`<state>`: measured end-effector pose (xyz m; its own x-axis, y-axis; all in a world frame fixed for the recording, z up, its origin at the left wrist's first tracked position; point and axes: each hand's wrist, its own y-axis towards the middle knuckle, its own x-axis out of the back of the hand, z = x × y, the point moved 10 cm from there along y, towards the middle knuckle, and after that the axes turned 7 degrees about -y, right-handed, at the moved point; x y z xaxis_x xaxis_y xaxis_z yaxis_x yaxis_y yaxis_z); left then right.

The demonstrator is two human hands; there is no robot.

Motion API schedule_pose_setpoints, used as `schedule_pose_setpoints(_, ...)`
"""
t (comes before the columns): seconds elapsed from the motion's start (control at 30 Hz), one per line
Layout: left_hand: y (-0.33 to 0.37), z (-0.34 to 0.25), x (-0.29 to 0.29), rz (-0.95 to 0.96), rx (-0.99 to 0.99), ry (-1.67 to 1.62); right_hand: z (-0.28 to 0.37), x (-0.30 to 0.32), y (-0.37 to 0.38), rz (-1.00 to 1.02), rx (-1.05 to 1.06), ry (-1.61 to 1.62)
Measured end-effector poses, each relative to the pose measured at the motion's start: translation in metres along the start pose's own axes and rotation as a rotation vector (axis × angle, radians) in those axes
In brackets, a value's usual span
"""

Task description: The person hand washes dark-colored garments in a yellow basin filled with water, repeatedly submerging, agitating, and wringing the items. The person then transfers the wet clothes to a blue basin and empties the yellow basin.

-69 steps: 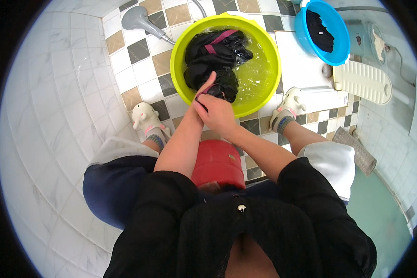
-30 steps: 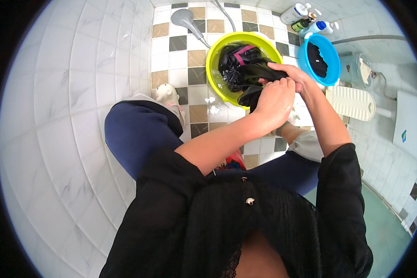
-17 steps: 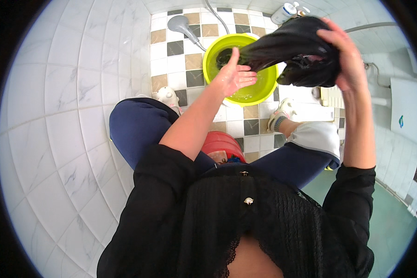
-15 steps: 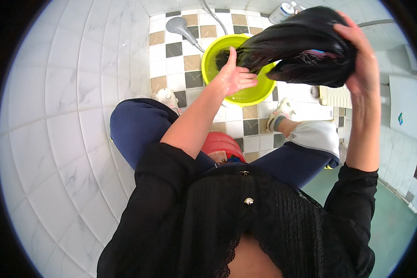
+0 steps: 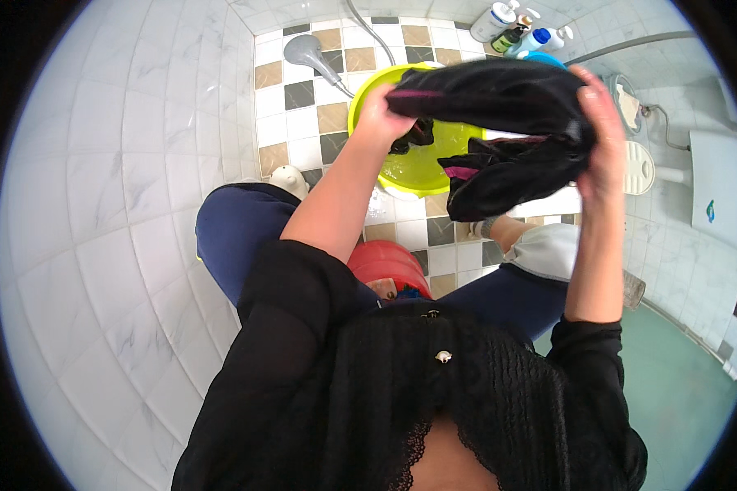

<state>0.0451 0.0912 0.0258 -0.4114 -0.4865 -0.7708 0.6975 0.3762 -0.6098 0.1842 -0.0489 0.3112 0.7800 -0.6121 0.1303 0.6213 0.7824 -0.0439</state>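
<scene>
One end of the black garment with magenta stripes [image 5: 491,92] is pinched by the left hand [image 5: 383,116], whose fingers are blurred, and a thick fold of it is clasped by the right hand [image 5: 603,135], so that it is stretched above the yellow-green basin [image 5: 427,182], with a loose part hanging below the right-hand grip. The step in hand is judged to be the spreading or turning of a wet garment clear of the water; for the next move, a firm hold at both ends seems called for, since the loose part could swing. Counted from the left, one shower head [image 5: 307,51] is seen beyond the left grip; one red plastic seat or bucket [image 5: 381,263] is seen nearer the body; one dark bunch of cloth [image 5: 418,136] is seen in the basin just below the left grip, whether joined to the garment cannot be told; four bottles [image 5: 493,23] are stood beyond the right grip, and one blue bowl [image 5: 545,59] is mostly hidden behind the garment
</scene>
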Motion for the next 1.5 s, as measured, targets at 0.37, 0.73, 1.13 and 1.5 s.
schedule_pose_setpoints(0.37,0.050,-0.064,0.159,-0.471,-0.245,0.369,-0.373,-0.017,0.049,-0.250,-0.485,0.168)
schedule_pose_setpoints(0.73,0.101,-0.072,0.188,-0.520,-0.492,0.585,-0.485,-0.049,0.072,0.108,-0.602,-1.017)
schedule_pose_setpoints(1.13,0.060,0.035,0.177,-0.660,-0.060,0.516,-0.439,-0.024,0.052,0.007,-0.688,-0.163)
schedule_pose_setpoints(1.5,0.054,0.054,0.080,0.077,0.355,0.374,-0.189,-0.159,-0.032,0.480,0.177,-0.771)
